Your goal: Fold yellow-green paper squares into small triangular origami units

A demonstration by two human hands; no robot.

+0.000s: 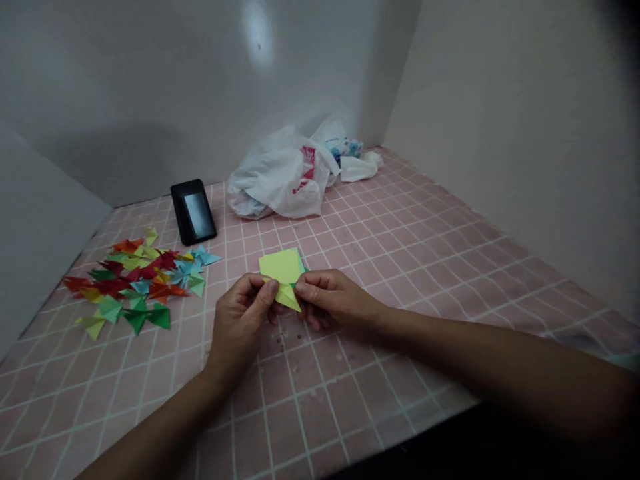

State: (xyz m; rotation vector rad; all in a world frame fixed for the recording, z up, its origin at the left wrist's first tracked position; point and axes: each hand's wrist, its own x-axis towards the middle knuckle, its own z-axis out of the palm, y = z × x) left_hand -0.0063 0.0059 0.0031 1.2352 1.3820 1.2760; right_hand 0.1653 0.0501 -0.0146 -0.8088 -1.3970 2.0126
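Near the folded triangles (135, 280) and phone (193, 212), left hand (240, 321) and right hand (333, 300) fingers pinch yellow paper (289, 295).

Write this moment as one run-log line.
left hand: grip on yellow folded paper | right hand: grip on same paper | left side: folded pieces | back: phone, plastic bag

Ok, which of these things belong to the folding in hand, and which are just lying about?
In hand: yellow paper, pinched by left hand and right hand; paper squares just behind; likely the folded coloured pieces.
Lying about: black phone; white plastic bags.
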